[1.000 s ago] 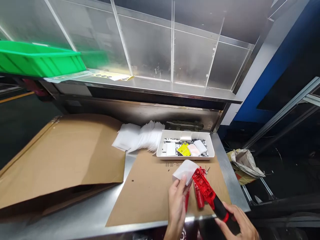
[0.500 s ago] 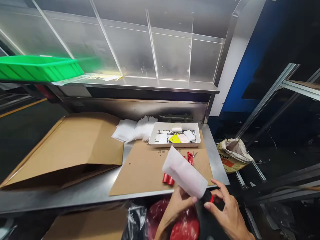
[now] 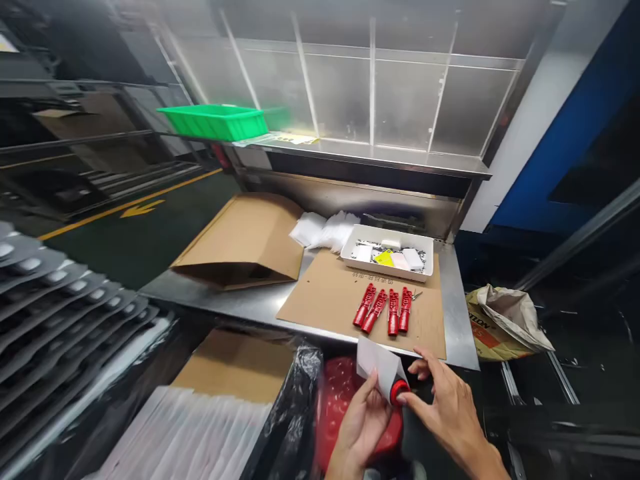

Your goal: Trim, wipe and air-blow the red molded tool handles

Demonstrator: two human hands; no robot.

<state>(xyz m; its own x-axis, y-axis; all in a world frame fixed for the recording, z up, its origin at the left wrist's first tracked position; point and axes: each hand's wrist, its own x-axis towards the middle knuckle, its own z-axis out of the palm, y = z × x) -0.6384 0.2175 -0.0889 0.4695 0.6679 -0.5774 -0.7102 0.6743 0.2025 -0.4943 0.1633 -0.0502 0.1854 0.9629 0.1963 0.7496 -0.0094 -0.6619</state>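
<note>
A white foam sleeve (image 3: 379,363) is gripped in my left hand (image 3: 364,417), over the front edge of the bench. From its lower right end sticks out a round red and black end (image 3: 399,391); the rest of that item is hidden inside. My right hand (image 3: 445,399) has its thumb against the red end, with its fingers held apart above it. Several red tool-like pieces with cut-out bodies (image 3: 393,311) lie side by side on the cardboard sheet (image 3: 320,293), just beyond my hands. A small metal piece (image 3: 417,295) is beside them.
On the bench, a white tray (image 3: 345,252) holds small blocks and a yellow card. White foam sleeves (image 3: 333,230) and a cardboard box (image 3: 245,233) are left of it. Below is a lined box of wrapped items (image 3: 195,427) beside a red stool (image 3: 337,393). A paper sack (image 3: 505,323) stands right.
The view has swung left and down, showing the lined box. The sleeve is lower and more foreshortened, and the red end now faces me. My right fingers have spread from the pinch.
</note>
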